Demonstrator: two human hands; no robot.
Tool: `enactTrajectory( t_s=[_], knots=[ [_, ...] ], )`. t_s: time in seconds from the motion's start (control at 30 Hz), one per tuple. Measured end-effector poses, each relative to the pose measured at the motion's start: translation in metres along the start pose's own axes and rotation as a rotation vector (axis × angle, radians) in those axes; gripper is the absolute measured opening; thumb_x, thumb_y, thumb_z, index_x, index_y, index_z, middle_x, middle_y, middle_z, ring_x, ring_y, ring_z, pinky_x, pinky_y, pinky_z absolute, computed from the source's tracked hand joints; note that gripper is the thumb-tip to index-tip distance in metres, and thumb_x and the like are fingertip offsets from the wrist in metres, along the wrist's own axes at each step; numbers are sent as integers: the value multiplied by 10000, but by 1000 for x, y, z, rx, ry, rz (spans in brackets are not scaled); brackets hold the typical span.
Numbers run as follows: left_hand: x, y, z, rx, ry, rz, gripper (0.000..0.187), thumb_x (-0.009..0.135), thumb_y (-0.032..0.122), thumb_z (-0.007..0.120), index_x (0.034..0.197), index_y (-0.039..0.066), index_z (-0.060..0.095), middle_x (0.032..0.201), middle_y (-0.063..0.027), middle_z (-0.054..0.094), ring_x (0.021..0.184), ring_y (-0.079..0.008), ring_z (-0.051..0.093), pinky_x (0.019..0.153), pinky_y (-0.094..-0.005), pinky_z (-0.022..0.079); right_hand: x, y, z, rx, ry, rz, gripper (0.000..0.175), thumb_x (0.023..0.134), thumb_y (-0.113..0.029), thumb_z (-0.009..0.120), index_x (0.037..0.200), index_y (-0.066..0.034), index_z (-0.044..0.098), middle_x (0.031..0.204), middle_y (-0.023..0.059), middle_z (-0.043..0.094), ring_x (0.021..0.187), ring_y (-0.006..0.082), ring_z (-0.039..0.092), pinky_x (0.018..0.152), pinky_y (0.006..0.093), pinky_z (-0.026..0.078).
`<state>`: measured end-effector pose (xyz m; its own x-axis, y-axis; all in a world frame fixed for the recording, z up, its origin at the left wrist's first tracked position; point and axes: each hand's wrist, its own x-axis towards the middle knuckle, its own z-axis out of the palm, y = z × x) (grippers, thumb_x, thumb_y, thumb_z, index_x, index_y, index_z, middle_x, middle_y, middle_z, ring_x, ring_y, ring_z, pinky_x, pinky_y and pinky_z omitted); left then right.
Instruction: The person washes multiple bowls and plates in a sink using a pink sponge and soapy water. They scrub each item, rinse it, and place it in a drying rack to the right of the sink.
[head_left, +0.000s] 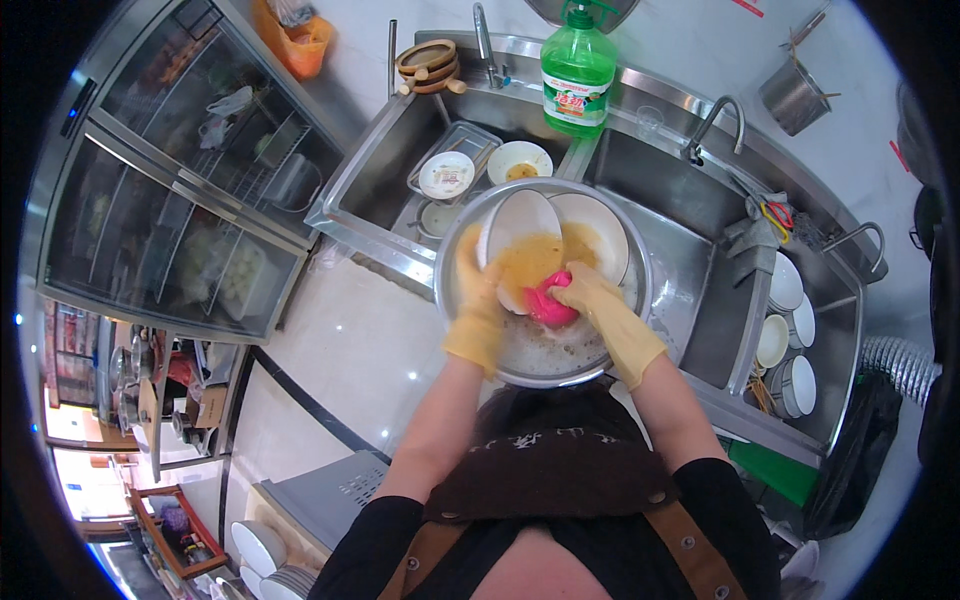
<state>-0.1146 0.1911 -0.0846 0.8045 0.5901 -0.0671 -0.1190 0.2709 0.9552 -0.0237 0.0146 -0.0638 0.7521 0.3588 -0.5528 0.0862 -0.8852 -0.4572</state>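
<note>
A large round metal basin (645, 300) sits over the front of the sink, with soapy water in it. My left hand (474, 281), in a yellow rubber glove, grips the left rim of a tilted white bowl (523, 214). Brownish liquid covers the lower part of this bowl. In my right hand (589, 292), gloved alike, is a bright pink cloth (551, 301), pressed at the bowl's lower edge. Behind the bowl, to its right, a second white bowl (606, 225) leans in the basin, also with brownish liquid. The fingertips of my left hand are partly hidden.
The left sink compartment (367, 187) holds a small white bowl (446, 174), another soiled bowl (520, 159) and a metal tray. A green detergent bottle (577, 82) stands between faucets. Stacked white bowls (799, 386) are in the right compartment. Left stands a glass-door refrigerator (202, 165).
</note>
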Motion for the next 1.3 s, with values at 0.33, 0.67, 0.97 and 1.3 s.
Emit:
enactTrajectory(
  t_s=[0.33,0.67,0.97,1.3],
  knots=[
    [0,26,-10,1019,-40,255,700,921,141,667,1543,-22,389,1473,-259,502,1366,-375,501,1148,-421,400,-51,10,-2,-520,15,-218,425,857,-173,731,1247,-32,640,1221,181,695,1192,357,649,1001,467,527],
    [-45,33,-20,1620,-623,481,623,888,301,722,1448,73,571,1524,-239,455,1441,-461,317,1174,-659,207,-36,35,39,-648,62,-342,321,875,-142,685,1170,-16,696,1198,211,723,1150,364,693,982,475,550],
    [-34,-5,-4,1593,-794,77,419,907,222,671,1318,141,681,1170,-189,727,1098,-376,670,977,-493,503,-34,39,9,370,134,-76,314,916,-62,565,1190,13,698,1168,194,732,1058,321,718,906,428,576],
    [-27,45,30,-21,-609,-15,437,867,84,789,1287,28,682,1212,-72,722,1101,-163,664,993,-329,528,-105,-30,1,762,508,-723,483,926,-45,633,1406,-85,602,1316,159,661,1194,317,639,1044,398,489]
  ],
)
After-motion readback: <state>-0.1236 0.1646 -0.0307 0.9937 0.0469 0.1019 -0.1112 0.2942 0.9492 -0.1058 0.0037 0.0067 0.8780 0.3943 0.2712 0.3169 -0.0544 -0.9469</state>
